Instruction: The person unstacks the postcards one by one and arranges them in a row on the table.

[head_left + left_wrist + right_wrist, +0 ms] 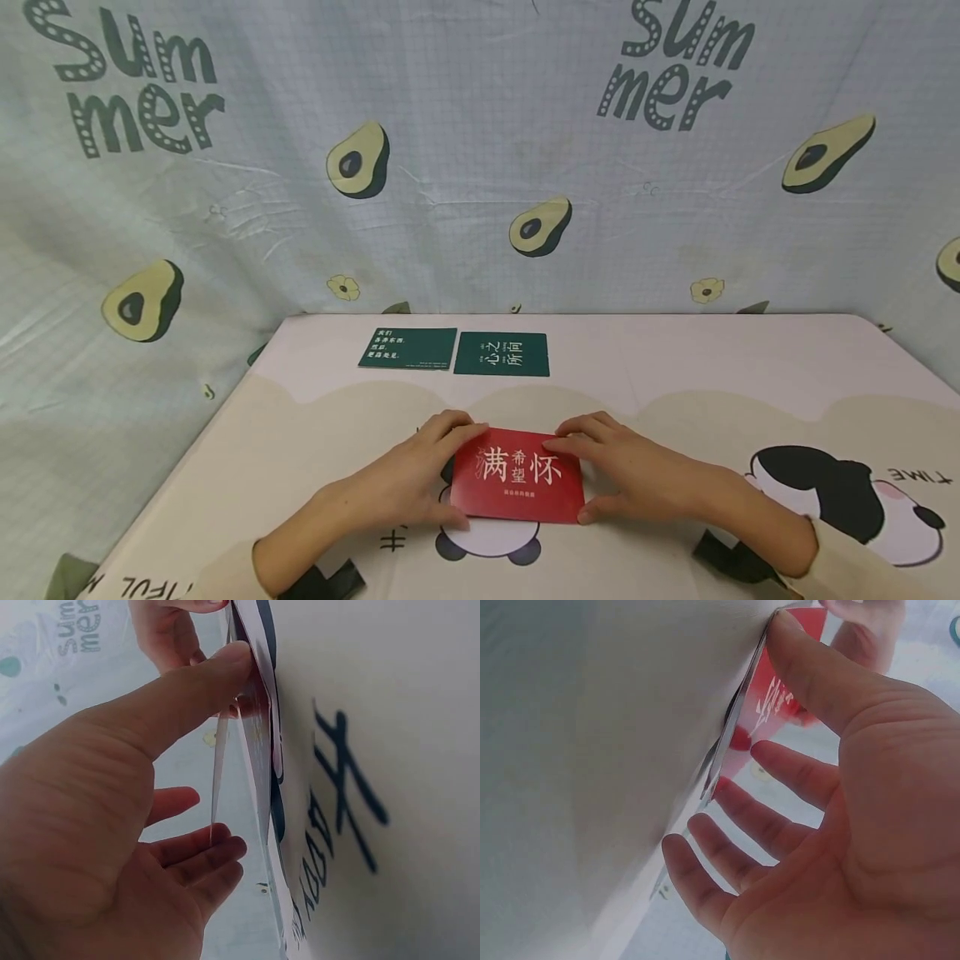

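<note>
A red card (517, 504) with white characters lies near the table's front, face up, between both hands. My left hand (423, 471) holds its left side, the thumb at the near corner and the fingers at the far corner. In the left wrist view, a thin card edge (219, 772) stands apart from a layer beside it, with fingertips at its far end. My right hand (637, 471) holds the right side, thumb at the near corner. Its index finger lies over the printed face, and other fingertips (721, 787) are at the card's edge.
Two dark green cards, a left one (408, 348) and a right one (501, 354), lie side by side near the table's back edge. The table cover (660, 400) has printed cartoon animals and lettering. Behind it hangs a curtain (450, 100) with avocado prints.
</note>
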{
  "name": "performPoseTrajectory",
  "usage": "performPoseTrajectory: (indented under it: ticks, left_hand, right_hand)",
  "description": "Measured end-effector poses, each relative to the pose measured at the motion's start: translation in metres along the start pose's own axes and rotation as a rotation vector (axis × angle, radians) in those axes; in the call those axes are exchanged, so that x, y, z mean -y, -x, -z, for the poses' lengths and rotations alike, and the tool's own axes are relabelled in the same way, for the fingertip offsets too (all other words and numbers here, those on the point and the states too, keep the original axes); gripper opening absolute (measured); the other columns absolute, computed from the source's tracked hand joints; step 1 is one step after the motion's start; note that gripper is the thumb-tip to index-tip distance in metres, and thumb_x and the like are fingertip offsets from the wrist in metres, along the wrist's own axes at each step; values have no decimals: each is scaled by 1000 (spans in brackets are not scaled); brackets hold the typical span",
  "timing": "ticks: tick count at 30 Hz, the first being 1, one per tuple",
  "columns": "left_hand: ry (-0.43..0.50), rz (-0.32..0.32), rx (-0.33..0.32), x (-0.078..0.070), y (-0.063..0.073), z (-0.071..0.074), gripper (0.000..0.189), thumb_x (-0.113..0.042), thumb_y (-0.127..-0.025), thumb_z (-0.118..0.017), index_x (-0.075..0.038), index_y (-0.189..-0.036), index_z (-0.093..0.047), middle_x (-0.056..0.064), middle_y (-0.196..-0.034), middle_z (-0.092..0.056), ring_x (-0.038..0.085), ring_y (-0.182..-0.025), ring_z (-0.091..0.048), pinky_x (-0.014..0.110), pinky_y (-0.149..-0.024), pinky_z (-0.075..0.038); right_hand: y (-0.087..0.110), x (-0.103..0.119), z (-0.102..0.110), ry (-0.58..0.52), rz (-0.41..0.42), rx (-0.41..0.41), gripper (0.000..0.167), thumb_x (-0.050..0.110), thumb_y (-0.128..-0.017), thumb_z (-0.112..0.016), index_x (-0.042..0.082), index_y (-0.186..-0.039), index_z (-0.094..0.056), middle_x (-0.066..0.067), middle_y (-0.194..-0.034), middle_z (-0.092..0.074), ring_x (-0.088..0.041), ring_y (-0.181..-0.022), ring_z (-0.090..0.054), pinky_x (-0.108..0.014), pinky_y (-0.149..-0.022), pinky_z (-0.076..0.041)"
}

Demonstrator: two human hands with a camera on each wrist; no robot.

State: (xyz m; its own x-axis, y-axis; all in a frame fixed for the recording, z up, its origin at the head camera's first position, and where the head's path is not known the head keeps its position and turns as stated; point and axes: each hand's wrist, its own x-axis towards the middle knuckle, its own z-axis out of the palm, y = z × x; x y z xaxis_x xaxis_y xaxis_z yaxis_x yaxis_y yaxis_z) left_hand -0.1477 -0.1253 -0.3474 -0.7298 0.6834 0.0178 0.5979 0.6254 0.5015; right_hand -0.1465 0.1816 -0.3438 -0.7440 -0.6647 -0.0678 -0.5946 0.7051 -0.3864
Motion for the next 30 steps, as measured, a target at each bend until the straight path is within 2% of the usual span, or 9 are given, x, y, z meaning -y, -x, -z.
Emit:
performPoseTrajectory:
  ticks: [7, 12, 20, 26, 30]
  left_hand:
    - [96, 20, -19, 3, -3, 3, 87, -39, -69, -85, -17, -141, -41, -6, -138, -37, 14, -125, -38, 27, -91, -48]
    - [119, 12, -70, 2, -5, 7, 83, -34, -69, -86, -16, -138, -44, -5, -137, -38, 14, -126, -37, 29, -90, -49]
    - [130, -41, -138, -3, -15, 15, 81, -29, -69, -86, -13, -136, -44, -2, -139, -40, 15, -127, -38, 34, -88, -51]
    - [117, -90, -181, -8, -28, 20, 79, -28, -70, -86, -10, -134, -45, 4, -142, -38, 20, -130, -35, 39, -90, -50]
    - [95, -94, -194, -11, -38, 22, 76, -28, -71, -86, -10, -132, -46, 5, -143, -37, 20, -133, -33, 39, -90, -50]
  right_hand:
    - [0, 1, 2, 22, -10, 20, 83, 57, -72, -75, 32, -144, -41, 7, -141, -37, -16, -129, -31, -32, -87, -51]
    - [2, 3, 8, 30, -17, 2, 91, 63, -68, -73, 34, -146, -36, 7, -146, -32, -16, -131, -28, -34, -88, -51]
    - [3, 0, 19, 24, -9, -60, 92, 53, -70, -79, 33, -147, -33, 2, -146, -32, -21, -133, -28, -31, -79, -54]
    - [3, -10, 29, 11, -3, -95, 90, 47, -71, -80, 32, -147, -34, 2, -147, -31, -19, -134, -24, -25, -76, -54]
    - [4, -19, 37, -22, 14, -124, 87, 41, -72, -82, 30, -146, -37, 0, -147, -31, -21, -135, -23, -27, -75, -55]
